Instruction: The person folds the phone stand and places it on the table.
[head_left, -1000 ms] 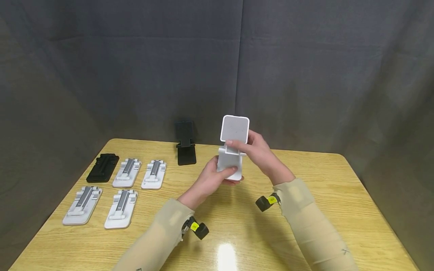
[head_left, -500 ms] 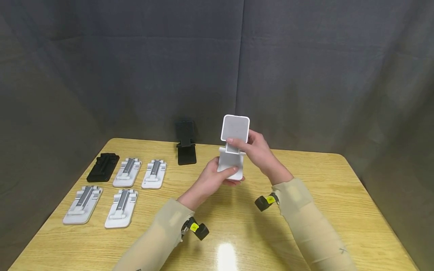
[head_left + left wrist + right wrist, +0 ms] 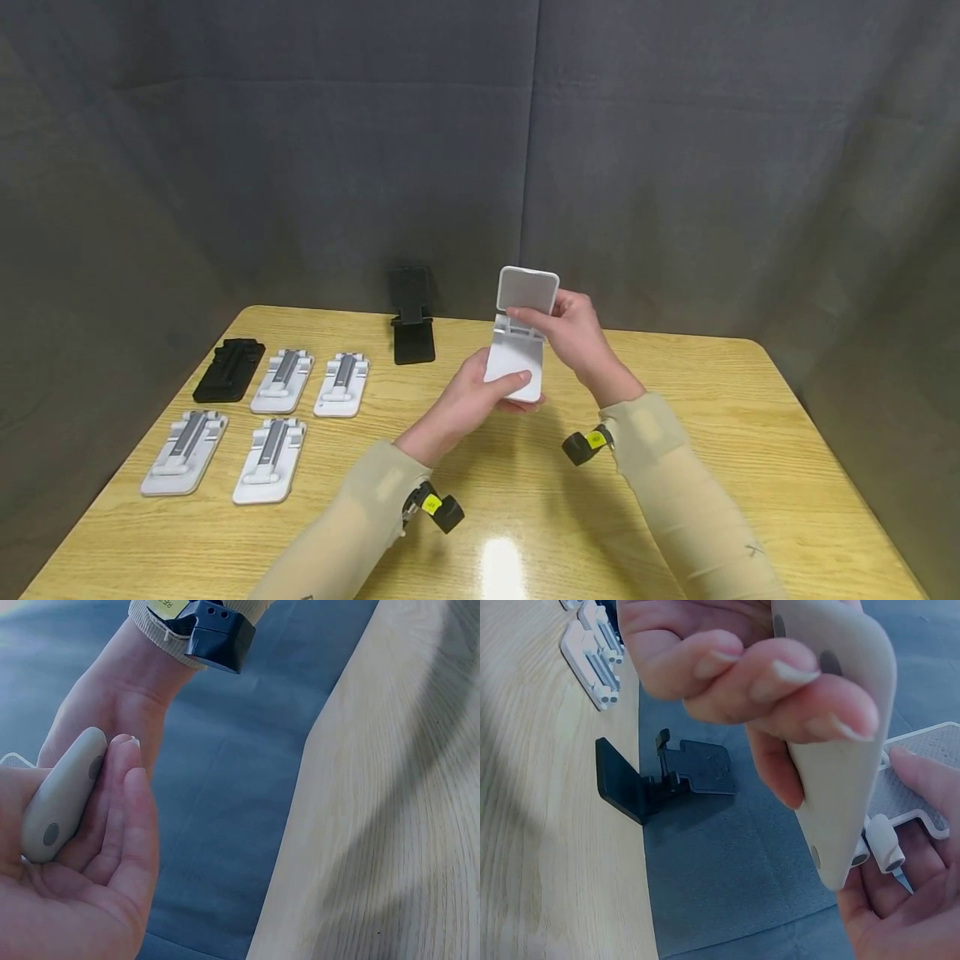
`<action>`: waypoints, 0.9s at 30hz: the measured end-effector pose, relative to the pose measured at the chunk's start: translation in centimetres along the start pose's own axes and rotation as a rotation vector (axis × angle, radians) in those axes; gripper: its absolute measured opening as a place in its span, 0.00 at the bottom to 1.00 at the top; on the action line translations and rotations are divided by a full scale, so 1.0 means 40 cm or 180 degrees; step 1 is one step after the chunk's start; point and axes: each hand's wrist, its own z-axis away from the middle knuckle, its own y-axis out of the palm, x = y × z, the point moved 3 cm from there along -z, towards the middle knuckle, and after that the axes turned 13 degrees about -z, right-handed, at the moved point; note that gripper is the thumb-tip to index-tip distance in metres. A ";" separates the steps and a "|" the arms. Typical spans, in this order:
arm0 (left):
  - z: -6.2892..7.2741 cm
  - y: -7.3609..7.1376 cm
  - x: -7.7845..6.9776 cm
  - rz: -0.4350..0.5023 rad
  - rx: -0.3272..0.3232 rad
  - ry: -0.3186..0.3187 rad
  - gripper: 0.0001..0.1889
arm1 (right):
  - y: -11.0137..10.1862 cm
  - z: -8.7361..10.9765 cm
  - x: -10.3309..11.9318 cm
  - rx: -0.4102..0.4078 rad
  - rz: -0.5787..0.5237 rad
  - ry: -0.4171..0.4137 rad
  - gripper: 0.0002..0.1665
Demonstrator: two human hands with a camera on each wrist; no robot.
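Both hands hold a white folding phone stand (image 3: 514, 357) up above the table, its grey-padded plate (image 3: 527, 289) raised from the base. My left hand (image 3: 467, 404) grips the base, thumb across its face and fingers underneath. My right hand (image 3: 579, 340) pinches the plate near the hinge, thumb in front and the other fingers behind it. In the right wrist view, the base's underside (image 3: 838, 776) shows round feet, and the right thumb lies on the grey pad. The left wrist view catches the base (image 3: 64, 799) edge-on in the left palm; the plate is mostly hidden there.
An unfolded black phone stand (image 3: 412, 317) stands at the table's back edge, left of the hands. Farther left lie several folded white stands (image 3: 268, 462) and one folded black stand (image 3: 228, 371). A dark curtain (image 3: 675, 167) hangs behind the wooden table (image 3: 675, 500).
The plate has tilted at the hinge and looks shorter, and the hinge bar now shows below it. The stand has shifted slightly right. Both hands keep their grip.
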 end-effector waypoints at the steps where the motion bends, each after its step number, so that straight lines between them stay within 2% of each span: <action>1: 0.000 0.000 0.000 0.0000 0.0004 0.0006 0.20 | -0.001 0.000 -0.001 -0.0004 0.0005 0.0004 0.22; 13: 0.001 -0.003 0.003 -0.0045 -0.0033 -0.0011 0.21 | 0.004 0.001 0.000 -0.0052 -0.0067 0.0054 0.21; 19: 0.001 -0.002 0.004 -0.0046 -0.0088 -0.0070 0.23 | 0.007 0.008 0.008 -0.0051 -0.0064 0.0094 0.24; 27: -0.003 -0.003 0.008 -0.0091 -0.0109 -0.0074 0.24 | -0.007 0.000 0.049 -0.0067 -0.0023 -0.0087 0.32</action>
